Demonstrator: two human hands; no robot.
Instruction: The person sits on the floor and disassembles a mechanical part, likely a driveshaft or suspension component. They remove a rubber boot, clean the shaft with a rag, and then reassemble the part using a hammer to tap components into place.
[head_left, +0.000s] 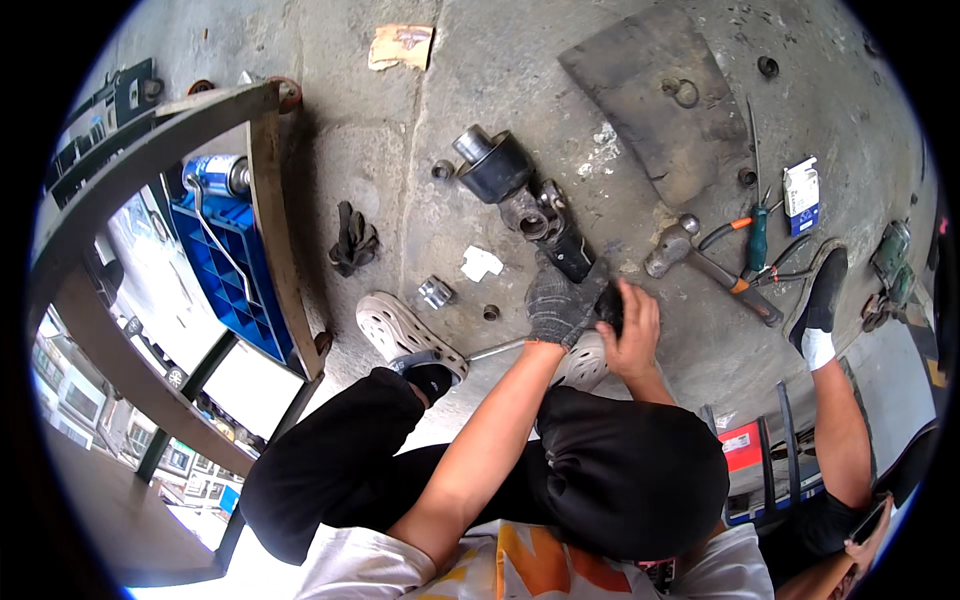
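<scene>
A heavy metal joint assembly [530,215] lies on the concrete, with a bare steel stub and a wide black cylinder [498,172] at its far end. My left hand [560,305], in a grey knit glove, is closed around its near end. My bare right hand [635,328] is beside it, thumb and fingers curled round a dark piece [609,305]; whether that piece belongs to the assembly I cannot tell. A thin metal rod [496,349] runs along the floor between my shoe and the glove.
To the right lie a hammer [715,268], a green-handled screwdriver [758,238], orange-handled pliers [728,230] and a small box [801,198]. A rubber mat [655,95] is beyond. Left are a dark glove [352,240], a socket [435,292] and a rack [275,210]. Another person's foot [822,290] is close right.
</scene>
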